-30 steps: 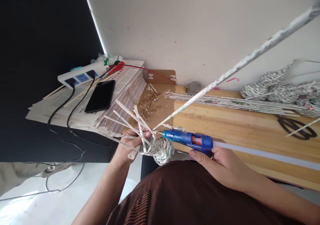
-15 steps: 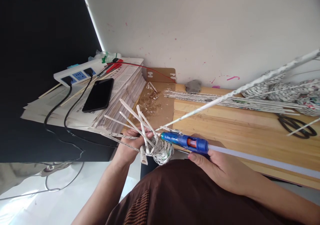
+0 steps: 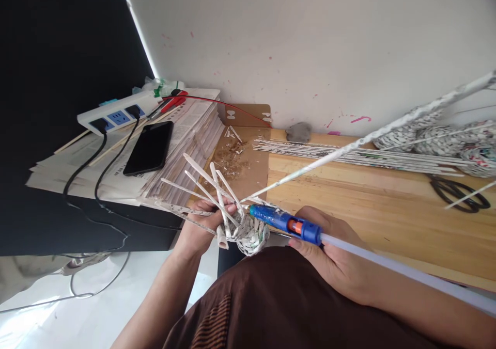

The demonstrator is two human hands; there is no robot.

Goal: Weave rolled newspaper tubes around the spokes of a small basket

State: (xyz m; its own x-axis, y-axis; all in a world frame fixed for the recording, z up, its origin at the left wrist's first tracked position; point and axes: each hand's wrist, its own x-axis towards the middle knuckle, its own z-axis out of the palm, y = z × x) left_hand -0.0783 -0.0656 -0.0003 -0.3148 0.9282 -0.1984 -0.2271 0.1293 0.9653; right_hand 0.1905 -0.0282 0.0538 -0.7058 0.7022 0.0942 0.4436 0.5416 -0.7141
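My left hand (image 3: 203,222) is closed around the upright paper rolls of a small woven newspaper basket (image 3: 253,235), which sits close against the brown garment. Rolled paper spokes fan up and out past my fingers. One long paper tube (image 3: 329,157) runs from the basket up to the right edge of the view. My right hand (image 3: 329,251) grips a blue hot glue gun (image 3: 275,219), with a long clear glue stick (image 3: 387,261) sticking out of its back. The gun's nozzle points at the spokes beside my left fingertips; whether it touches them I cannot tell.
A stack of newspapers (image 3: 186,147) on the left carries a black phone (image 3: 149,148) and a white power strip (image 3: 120,114). Along the wall lie thin paper rolls (image 3: 360,158), a grey lump (image 3: 298,132) and woven paper pieces (image 3: 437,140). Black-handled scissors (image 3: 459,194) rest at right.
The back of the glue gun has dipped slightly, and the glue stick slopes more steeply. More of my right fingers shows above the gun. My left hand and the basket stay nearly still.
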